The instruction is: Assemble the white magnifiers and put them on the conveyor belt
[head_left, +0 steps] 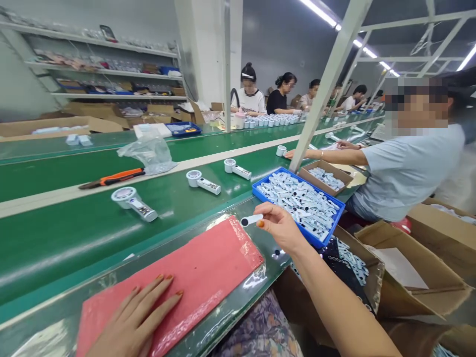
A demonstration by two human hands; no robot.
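Between the thumb and fingers of my right hand (pixel 280 225) is a small white plastic piece (pixel 251 220) with a black round spot at its far end. It is held just off the right end of a red mat (pixel 197 270). My left hand (pixel 139 320) lies flat on that mat with its fingers spread. Just beyond my right hand stands a blue tray (pixel 256 191) heaped with similar white pieces (pixel 303 203). On the green belt sit white handheld devices with round heads, one on the left (pixel 134 202), one in the middle (pixel 203 182) and one further right (pixel 237 169).
An orange-handled tool (pixel 121 177) and a clear plastic bag (pixel 148 151) lie across the belt. A white post (pixel 327 89) rises behind the blue tray. At right sits a co-worker (pixel 420 168), with cardboard boxes (pixel 412 267) below. Other people work along the far side.
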